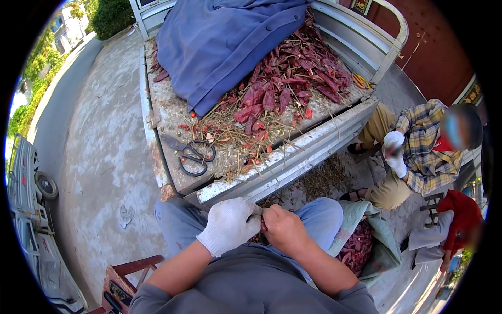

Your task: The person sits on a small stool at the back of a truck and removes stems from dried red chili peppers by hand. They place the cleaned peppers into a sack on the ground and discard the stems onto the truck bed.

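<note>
My left hand [233, 223], in a white knit glove, meets my bare right hand [286, 230] above my lap. Between their fingertips they pinch a dried red pepper [263, 226], mostly hidden by the fingers. Just ahead is the metal bed of a small cargo truck [168, 114], with a heap of dried red chili peppers [298, 74] on it. Cut stems and seeds [223, 125] litter its near corner. Black-handled scissors [192, 153] lie there, apart from my hands. A blue cloth garment [231, 51] covers part of the heap.
A woven sack [386, 255] of dried peppers stands open by my right knee. Orange-handled scissors [361, 81] rest at the bed's far right. Two people sit to the right, one wearing white gloves [394, 153]. A parked vehicle [29, 219] is at left.
</note>
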`<state>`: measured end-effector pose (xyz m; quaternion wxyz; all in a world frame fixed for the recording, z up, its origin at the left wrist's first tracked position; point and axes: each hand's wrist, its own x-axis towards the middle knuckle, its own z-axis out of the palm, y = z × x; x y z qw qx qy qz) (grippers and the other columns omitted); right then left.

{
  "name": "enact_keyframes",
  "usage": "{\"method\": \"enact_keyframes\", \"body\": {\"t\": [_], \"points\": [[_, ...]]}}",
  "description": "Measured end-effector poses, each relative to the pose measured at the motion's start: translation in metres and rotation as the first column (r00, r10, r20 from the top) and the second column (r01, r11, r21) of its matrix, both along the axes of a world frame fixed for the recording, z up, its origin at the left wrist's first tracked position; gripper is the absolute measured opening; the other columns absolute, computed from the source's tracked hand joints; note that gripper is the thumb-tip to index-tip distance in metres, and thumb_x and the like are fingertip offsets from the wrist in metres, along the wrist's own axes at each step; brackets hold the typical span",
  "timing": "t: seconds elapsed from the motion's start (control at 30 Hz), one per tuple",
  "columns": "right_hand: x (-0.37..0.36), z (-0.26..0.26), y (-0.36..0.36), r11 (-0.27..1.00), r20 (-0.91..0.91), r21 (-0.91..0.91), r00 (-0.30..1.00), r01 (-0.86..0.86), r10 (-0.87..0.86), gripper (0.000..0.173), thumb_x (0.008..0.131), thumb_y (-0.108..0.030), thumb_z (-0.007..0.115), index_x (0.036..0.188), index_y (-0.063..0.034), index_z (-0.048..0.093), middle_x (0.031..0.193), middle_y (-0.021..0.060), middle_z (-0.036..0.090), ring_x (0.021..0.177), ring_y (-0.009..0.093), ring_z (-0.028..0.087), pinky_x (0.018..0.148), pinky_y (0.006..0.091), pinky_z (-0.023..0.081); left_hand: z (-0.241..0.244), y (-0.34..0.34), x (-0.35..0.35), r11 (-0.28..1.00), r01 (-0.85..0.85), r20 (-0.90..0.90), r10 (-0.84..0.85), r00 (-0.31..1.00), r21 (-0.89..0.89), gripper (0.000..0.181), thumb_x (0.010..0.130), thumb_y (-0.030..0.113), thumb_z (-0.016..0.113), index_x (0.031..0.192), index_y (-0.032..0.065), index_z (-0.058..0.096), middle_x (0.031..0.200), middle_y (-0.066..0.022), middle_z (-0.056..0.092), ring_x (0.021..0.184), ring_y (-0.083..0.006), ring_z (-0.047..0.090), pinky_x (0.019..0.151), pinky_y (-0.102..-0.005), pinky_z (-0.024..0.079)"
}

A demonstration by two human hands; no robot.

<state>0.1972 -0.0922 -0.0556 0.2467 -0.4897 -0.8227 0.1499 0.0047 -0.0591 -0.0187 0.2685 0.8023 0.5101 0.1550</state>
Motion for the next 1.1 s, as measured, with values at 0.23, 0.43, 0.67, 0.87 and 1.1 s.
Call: {"method": "enact_keyframes", "body": {"t": [0.23,0.43,0.67,0.87,1.1], "points": [[0.021,0.006,-0.001,0.969,-0.406,-0.212,0.913,-0.125,0.029,0.020,0.091,-0.012,0.082,0.105,-0.0034,0.071,0.092,0.0125,0.069,0.083,0.029,0.070,0.071,0.0391,0.056,-0.027,0.005,-0.019,0.996,-0.090,0.058,0.090,0.994,0.001,0.028,0.086,0.023,0.072,0.107,0.0064,0.082,0.100,-0.0157,0.079,0.096,-0.0360,0.075,0.085,-0.0457,0.059],[0.029,-0.004,0.003,0.773,-0.602,-0.563,0.786,-0.294,-0.140,0.017,0.097,-0.017,0.080,0.102,-0.0031,0.072,0.086,0.0034,0.069,0.077,0.013,0.065,0.069,0.0317,0.053,0.000,0.002,-0.022,0.969,0.150,0.174,-0.185,0.967,0.199,0.027,0.092,0.023,0.071,0.115,0.0126,0.080,0.096,-0.0126,0.078,0.091,-0.0347,0.075,0.078,-0.0459,0.059],[0.028,0.000,0.006,0.588,-0.635,-0.688,0.745,-0.425,-0.204,0.017,0.102,-0.018,0.077,0.099,-0.0030,0.070,0.078,-0.0019,0.064,0.072,0.006,0.059,0.065,0.0283,0.051,0.016,0.001,-0.021,0.929,0.261,-0.016,-0.267,0.964,0.264,0.026,0.085,0.018,0.076,0.111,0.0155,0.081,0.090,-0.0083,0.076,0.084,-0.0335,0.073,0.071,-0.0457,0.057],[0.024,-0.011,0.003,0.472,-0.678,-0.715,0.676,-0.516,-0.288,0.018,0.104,-0.018,0.073,0.099,-0.0020,0.069,0.077,0.0000,0.064,0.071,0.007,0.060,0.064,0.0290,0.052,0.012,0.005,-0.025,0.908,0.317,-0.006,-0.328,0.945,0.275,0.026,0.084,0.019,0.075,0.110,0.0159,0.079,0.086,-0.0065,0.074,0.082,-0.0329,0.072,0.070,-0.0481,0.055],[0.030,-0.001,0.017,0.434,-0.626,-0.736,0.766,-0.519,-0.146,0.020,0.105,-0.017,0.067,0.093,-0.0011,0.063,0.073,0.0002,0.062,0.063,0.010,0.061,0.060,0.0321,0.054,0.017,0.014,-0.016,0.830,0.487,-0.239,-0.431,0.870,0.274,0.009,0.080,0.024,0.076,0.087,0.0193,0.079,0.075,-0.0056,0.071,0.073,-0.0321,0.070,0.068,-0.0483,0.052]]}}
